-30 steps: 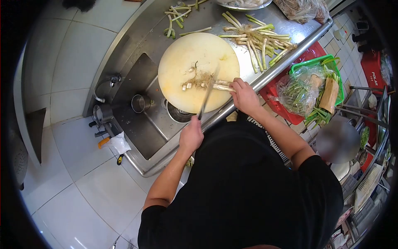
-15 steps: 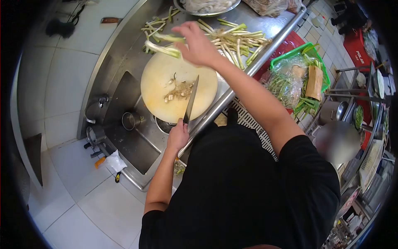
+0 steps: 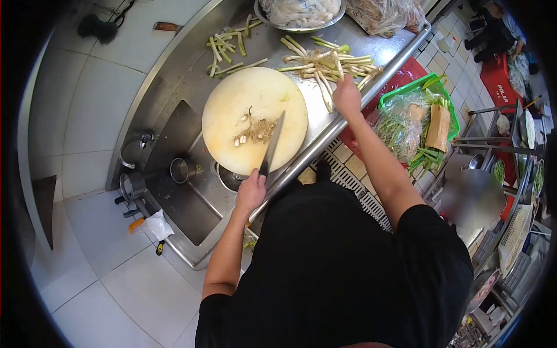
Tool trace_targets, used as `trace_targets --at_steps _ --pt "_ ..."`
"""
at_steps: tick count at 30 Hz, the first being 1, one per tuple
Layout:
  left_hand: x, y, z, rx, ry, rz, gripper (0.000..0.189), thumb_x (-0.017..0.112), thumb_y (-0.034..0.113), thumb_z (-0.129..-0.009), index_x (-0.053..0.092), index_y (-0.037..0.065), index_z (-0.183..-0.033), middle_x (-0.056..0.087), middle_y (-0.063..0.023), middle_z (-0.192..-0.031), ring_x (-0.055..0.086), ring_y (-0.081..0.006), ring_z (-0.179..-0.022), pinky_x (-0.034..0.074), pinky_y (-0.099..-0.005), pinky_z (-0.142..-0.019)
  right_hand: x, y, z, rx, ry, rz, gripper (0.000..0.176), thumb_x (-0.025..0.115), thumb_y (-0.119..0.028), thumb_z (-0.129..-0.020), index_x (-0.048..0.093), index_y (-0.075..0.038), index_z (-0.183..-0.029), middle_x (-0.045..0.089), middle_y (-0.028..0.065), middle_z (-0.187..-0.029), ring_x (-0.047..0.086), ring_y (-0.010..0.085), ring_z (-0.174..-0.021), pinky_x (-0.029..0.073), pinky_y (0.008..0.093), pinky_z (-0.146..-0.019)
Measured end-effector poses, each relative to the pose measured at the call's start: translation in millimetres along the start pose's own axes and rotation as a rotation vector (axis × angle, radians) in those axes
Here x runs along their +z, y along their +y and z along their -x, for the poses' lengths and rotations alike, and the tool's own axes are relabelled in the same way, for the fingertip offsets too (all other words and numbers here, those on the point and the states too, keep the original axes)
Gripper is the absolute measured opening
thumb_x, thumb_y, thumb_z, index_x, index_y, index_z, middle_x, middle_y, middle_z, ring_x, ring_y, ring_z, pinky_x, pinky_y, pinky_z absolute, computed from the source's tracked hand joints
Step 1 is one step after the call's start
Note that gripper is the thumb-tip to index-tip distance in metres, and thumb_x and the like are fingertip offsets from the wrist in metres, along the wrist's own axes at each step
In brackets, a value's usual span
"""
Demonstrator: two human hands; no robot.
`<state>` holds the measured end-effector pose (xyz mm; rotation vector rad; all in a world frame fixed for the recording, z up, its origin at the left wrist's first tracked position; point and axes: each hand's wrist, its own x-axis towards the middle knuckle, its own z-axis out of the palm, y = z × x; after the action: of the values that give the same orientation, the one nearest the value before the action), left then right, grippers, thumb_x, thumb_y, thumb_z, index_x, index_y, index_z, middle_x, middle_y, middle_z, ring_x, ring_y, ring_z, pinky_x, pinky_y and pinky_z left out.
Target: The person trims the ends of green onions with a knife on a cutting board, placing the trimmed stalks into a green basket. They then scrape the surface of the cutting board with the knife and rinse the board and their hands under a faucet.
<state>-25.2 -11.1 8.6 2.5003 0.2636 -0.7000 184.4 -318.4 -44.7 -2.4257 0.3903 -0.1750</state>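
Observation:
My left hand [image 3: 250, 192] is closed around the handle of a kitchen knife [image 3: 272, 144]. Its blade lies over the right part of a round pale cutting board [image 3: 223, 104]. Trimmed root ends [image 3: 256, 131] are gathered in the middle of that board, beside the blade. My right hand [image 3: 347, 97] is at the near edge of a pile of scallions [image 3: 316, 61], its fingers closed on one pale stalk. Trimmed scallions [image 3: 223, 49] lie loosely behind the board on the steel counter.
Under the board is a steel sink [image 3: 174, 139] with a metal cup [image 3: 183, 169]. A bowl of pale food in plastic [image 3: 300, 26] stands at the back. Right of the counter rail sits a green basket [image 3: 458, 110] of greens. Another person [image 3: 496, 35] is at the far right.
My right hand has swung from above the board's far left to the scallion pile on the right, leaving the stalks it carried with the trimmed ones. My left hand keeps the knife in place.

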Motion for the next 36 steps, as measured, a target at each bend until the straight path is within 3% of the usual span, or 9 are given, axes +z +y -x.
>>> trace_targets --at_steps 2,5,8,16,19,21,25,31,36 --pt "-7.6 0.5 0.0 -0.003 0.030 -0.004 0.024 0.048 0.027 -0.095 0.049 0.004 -0.103 0.062 -0.0317 -0.089 0.060 -0.0495 -0.089 0.045 -0.0569 -0.078 2.7 -10.9 19.6 0.023 -0.059 -0.017 0.035 0.057 -0.029 -0.090 0.050 0.002 -0.105 0.064 0.0219 -0.091 0.062 0.0420 -0.084 0.049 0.0496 -0.077" --pt "-15.0 3.1 -5.0 -0.026 0.010 -0.065 0.025 0.046 0.026 -0.096 0.049 0.003 -0.104 0.062 -0.0323 -0.088 0.060 -0.0491 -0.090 0.045 -0.0563 -0.079 36.7 1.8 36.1 0.010 -0.232 0.500 0.068 0.053 -0.038 -0.092 0.031 0.007 -0.138 0.045 0.0198 -0.128 0.049 0.0373 -0.112 0.040 0.0494 -0.087" --pt "-13.0 5.5 -4.4 0.000 0.013 -0.070 0.026 0.045 0.026 -0.097 0.048 0.002 -0.105 0.062 -0.0328 -0.089 0.060 -0.0494 -0.090 0.046 -0.0562 -0.080 55.3 15.2 37.0 -0.070 -0.225 0.714 0.079 0.052 -0.040 -0.092 0.019 0.007 -0.147 0.042 0.0189 -0.130 0.046 0.0327 -0.112 0.036 0.0496 -0.091" --pt "-10.0 8.1 -1.8 -0.016 0.012 -0.065 0.026 0.045 0.026 -0.097 0.047 0.001 -0.106 0.062 -0.0325 -0.091 0.060 -0.0499 -0.090 0.046 -0.0563 -0.081 58.9 16.0 26.9 -0.198 -0.254 0.680 0.065 0.045 -0.020 -0.091 0.022 0.000 -0.148 0.045 0.0190 -0.126 0.046 0.0301 -0.107 0.041 0.0468 -0.087" --pt "-9.4 5.2 -4.2 0.002 0.017 -0.068 0.026 0.045 0.026 -0.097 0.048 0.001 -0.105 0.062 -0.0322 -0.090 0.060 -0.0495 -0.089 0.046 -0.0562 -0.081 57.5 18.3 23.6 -0.277 -0.258 0.688 0.067 0.046 -0.015 -0.089 0.018 0.003 -0.147 0.046 0.0240 -0.122 0.053 0.0359 -0.103 0.049 0.0525 -0.082" --pt "-11.4 0.4 -3.9 0.006 0.026 -0.067 0.027 0.044 0.026 -0.097 0.049 0.001 -0.105 0.062 -0.0320 -0.089 0.060 -0.0493 -0.089 0.046 -0.0561 -0.081 48.6 17.3 23.8 -0.209 -0.432 0.534 0.067 0.045 -0.009 -0.087 0.018 0.004 -0.147 0.047 0.0288 -0.121 0.058 0.0393 -0.101 0.050 0.0447 -0.083" --pt "-22.5 -4.3 3.8 -0.041 0.029 -0.099 0.026 0.044 0.026 -0.097 0.050 0.002 -0.104 0.063 -0.0314 -0.088 0.061 -0.0485 -0.088 0.046 -0.0561 -0.080 -23.8 -20.7 36.6 -0.353 -0.598 0.360 0.072 0.046 -0.002 -0.080 0.016 0.007 -0.145 0.044 0.0369 -0.121 0.060 0.0476 -0.097 0.051 0.0451 -0.084" --pt "-32.1 17.6 28.8 -0.044 0.173 -0.119 0.021 0.044 0.024 -0.097 0.047 0.004 -0.101 0.064 -0.0275 -0.082 0.062 -0.0475 -0.078 0.047 -0.0578 -0.071 -68.0 -79.7 93.7 -0.549 -0.925 0.395 0.062 0.048 -0.006 -0.082 0.029 0.009 -0.139 0.052 0.0327 -0.112 0.063 0.0443 -0.092 0.052 0.0449 -0.080" --pt "-27.8 21.2 39.6 0.038 0.071 -0.250 0.019 0.045 0.023 -0.096 0.048 0.005 -0.101 0.066 -0.0227 -0.084 0.063 -0.0457 -0.077 0.047 -0.0575 -0.070 -43.4 -80.0 112.1 -0.613 -0.913 0.487 0.059 0.051 -0.005 -0.081 0.034 0.012 -0.135 0.055 0.0299 -0.111 0.065 0.0408 -0.093 0.054 0.0420 -0.079"
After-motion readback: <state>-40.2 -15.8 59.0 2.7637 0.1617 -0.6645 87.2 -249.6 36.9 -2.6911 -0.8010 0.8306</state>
